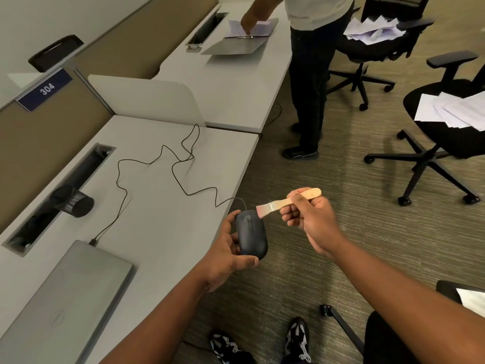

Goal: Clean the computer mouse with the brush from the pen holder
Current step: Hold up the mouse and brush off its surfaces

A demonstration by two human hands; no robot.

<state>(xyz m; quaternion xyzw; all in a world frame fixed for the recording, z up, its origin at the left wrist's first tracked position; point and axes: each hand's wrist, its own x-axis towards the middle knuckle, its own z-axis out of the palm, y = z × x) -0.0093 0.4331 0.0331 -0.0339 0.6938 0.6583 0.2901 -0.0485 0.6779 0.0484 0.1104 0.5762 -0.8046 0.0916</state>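
I see my left hand [225, 252] grasping the black wired computer mouse [251, 233] from its left side and from below, with the thumb at the rear end. The mouse is lifted off the pale grey counter [162, 206], just past its front edge and above the carpet. Its long axis runs away from me and a little to the left; the nose with the scroll wheel points to the far side, where the thin black cable [157, 164] leaves it and goes in loose loops over the counter to the closed grey laptop [65, 298].

My right hand [309, 219] is clenched around the pale wooden handle of the small flat brush [286, 202]. The brush lies almost level, with the handle to the right and the pinkish bristles to the left, and the bristles touch the right front edge of the mouse.

The black mesh pen holder [74, 202] lies on its side on the counter, well apart from the mouse.
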